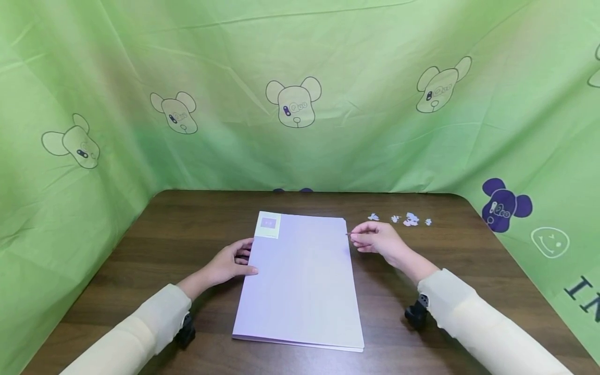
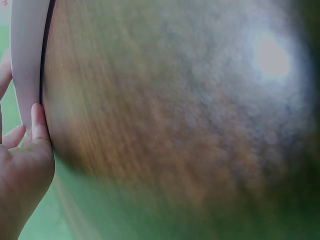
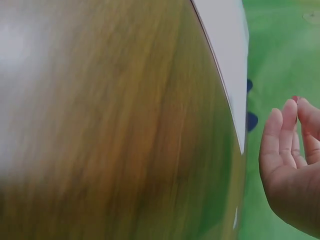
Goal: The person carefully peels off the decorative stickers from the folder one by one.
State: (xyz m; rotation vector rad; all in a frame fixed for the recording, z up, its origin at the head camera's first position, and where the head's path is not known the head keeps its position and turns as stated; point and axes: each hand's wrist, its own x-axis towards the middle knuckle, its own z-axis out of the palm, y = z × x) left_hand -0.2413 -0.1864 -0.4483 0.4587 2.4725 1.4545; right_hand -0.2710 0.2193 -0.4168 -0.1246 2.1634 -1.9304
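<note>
A large white board (image 1: pixel 300 281) with a layered near edge lies on the table; its kind cannot be told more exactly. A pale label (image 1: pixel 267 225) with a purple square is at its upper left corner. My left hand (image 1: pixel 230 263) holds the board's left edge, thumb over the top and fingers at the side, as the left wrist view (image 2: pixel 27 160) also shows. Beside the far right edge, my right hand (image 1: pixel 379 240) pinches a tiny reddish thing (image 3: pixel 295 98) between thumb and fingertips. Most of that piece is hidden by the fingers.
Several small pale bluish-white pieces (image 1: pixel 411 219) lie scattered at the back right of the brown wooden table (image 1: pixel 187 219). A green printed cloth (image 1: pixel 225 156) hangs behind and around the table. Dark wrist cameras (image 1: pixel 416 314) hang under both sleeves.
</note>
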